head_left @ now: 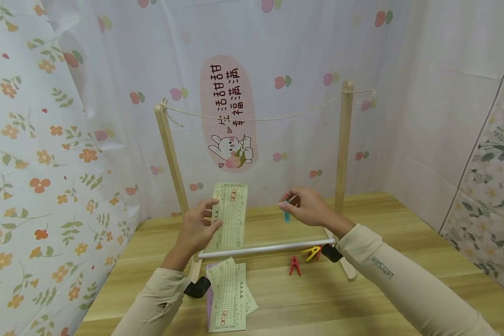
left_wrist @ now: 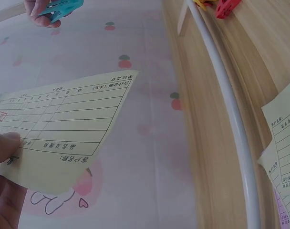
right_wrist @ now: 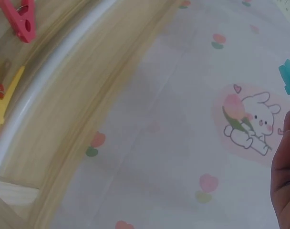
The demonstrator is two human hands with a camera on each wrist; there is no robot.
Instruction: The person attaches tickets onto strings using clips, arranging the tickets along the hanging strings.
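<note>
The left hand (head_left: pixel 196 228) pinches a pale yellow printed sheet (head_left: pixel 232 217) at its left edge, with the thumb on the printed face, and the right hand (head_left: pixel 310 206) pinches a blue-green clip (head_left: pixel 287 217) between thumb and fingers. The sheet is in the air, near the left wooden post (head_left: pixel 170 156) and lower than the string (head_left: pixel 269 119). In the head view its long axis goes almost upright, the top leaning slightly to the right, and the lower end appears just above the white rod (head_left: pixel 260 249). Its red stamp is toward the top end. The clip is also in the air, to the right of the sheet and well apart from it; its long axis is nearly vertical in the head view, and one end points down below the fingers.

On the wooden table (head_left: pixel 277 308), nearer to the person, other yellow sheets (head_left: pixel 231 294) overlap, with a purple sheet (head_left: pixel 209 298) showing under them. The uppermost has its stamp toward the near end. To the right lie a red clip (head_left: pixel 294 266) and, beside it, a yellow clip (head_left: pixel 312 253). The string sags between the left post and the right wooden post (head_left: pixel 344 149).
</note>
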